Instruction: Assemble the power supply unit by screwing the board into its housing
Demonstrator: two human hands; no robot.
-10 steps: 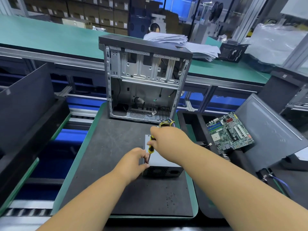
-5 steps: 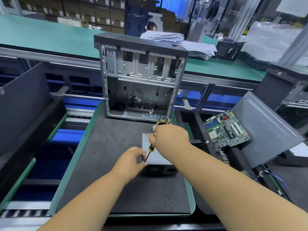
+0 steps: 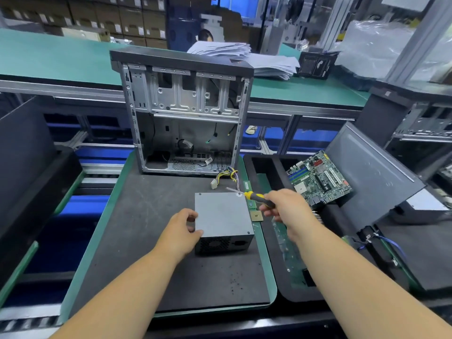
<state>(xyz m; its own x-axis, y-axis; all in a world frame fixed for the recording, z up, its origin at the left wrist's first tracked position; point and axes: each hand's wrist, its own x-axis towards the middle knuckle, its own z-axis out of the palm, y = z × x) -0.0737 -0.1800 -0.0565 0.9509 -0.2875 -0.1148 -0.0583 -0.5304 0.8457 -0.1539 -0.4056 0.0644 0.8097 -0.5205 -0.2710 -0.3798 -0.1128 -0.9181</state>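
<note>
Left hand (image 3: pixel 182 231) grips the grey metal power supply box (image 3: pixel 223 221) at its left edge; right hand (image 3: pixel 285 207) clenches a yellow-black-handled screwdriver (image 3: pixel 254 197). No labels readable.

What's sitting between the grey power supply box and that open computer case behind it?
In the head view, a bundle of yellow and black cables with a white connector lies on the dark mat between the power supply box and the computer case.

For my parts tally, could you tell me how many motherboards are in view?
1: the motherboard leans in the black foam tray, right of the power supply unit. Others may be hidden.
</note>
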